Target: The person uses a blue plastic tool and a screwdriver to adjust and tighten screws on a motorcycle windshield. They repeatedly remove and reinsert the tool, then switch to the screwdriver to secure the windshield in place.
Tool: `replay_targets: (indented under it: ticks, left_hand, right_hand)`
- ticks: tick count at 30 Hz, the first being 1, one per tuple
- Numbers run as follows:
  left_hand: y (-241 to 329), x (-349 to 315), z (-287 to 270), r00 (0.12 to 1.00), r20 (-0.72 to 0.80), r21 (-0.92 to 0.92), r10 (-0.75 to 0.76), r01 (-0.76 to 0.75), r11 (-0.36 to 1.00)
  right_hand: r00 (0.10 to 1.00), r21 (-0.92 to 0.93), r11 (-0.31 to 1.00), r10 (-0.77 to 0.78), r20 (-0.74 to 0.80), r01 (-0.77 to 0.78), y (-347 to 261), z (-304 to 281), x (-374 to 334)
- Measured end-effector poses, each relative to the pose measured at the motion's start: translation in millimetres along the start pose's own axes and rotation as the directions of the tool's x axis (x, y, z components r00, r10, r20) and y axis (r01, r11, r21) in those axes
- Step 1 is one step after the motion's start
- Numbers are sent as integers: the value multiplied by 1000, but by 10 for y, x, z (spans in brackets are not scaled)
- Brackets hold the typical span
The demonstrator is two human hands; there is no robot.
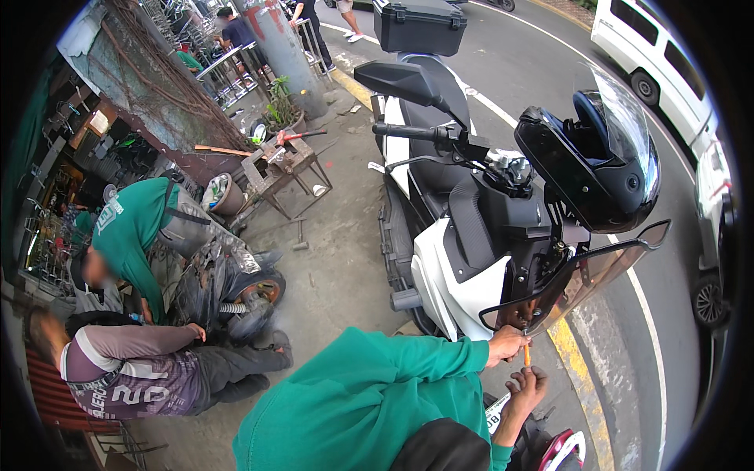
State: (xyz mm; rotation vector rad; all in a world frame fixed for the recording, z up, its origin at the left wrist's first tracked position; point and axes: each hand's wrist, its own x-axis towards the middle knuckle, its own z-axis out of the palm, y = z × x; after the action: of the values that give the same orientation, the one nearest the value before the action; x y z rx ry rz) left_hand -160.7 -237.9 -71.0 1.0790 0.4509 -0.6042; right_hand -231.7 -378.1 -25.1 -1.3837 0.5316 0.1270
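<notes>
My green-sleeved arms reach right, to the front of a white-and-black scooter [452,271]. At the lower edge of its smoked windshield [577,282], my left hand [506,344] is closed, its fingers curled in; what it grips is hidden. Just below, my right hand [525,392] is bent with thumb and fingers close together at the lower end of a slim orange-handled tool [527,355]. The tool stands nearly upright between both hands, its upper end beside my left fingers. Its exact kind is too small to tell.
A black helmet [589,169] sits over the scooter's front. Another red-and-black vehicle [561,449] is close below my right hand. Left, two people [141,228] [149,369] work around a dismantled motorbike [228,286]. A hammer [300,235] lies on the pavement; a white van [660,63] stands on the road.
</notes>
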Motion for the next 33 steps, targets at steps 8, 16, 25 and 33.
replay_targets:
  ticks: [8,16,25,33]
  left_hand:
    - [22,-68,26,999,-3,13,53,-53,999]
    - [-9,-99,69,998,-61,-165,9,-19,986]
    - [-296,223,-55,954,-166,170,248,-220,961]
    - [-151,-2,-87,999,-48,-182,18,-27,983]
  right_hand:
    - [982,243,952,169,86,-185,13,69,137]
    - [816,-463,695,-566,121,550,76,145,150]
    - [778,-566,591,-609,155,575,0,153,-17]
    - [769,-456,646,-621,152,612,85,207,231]
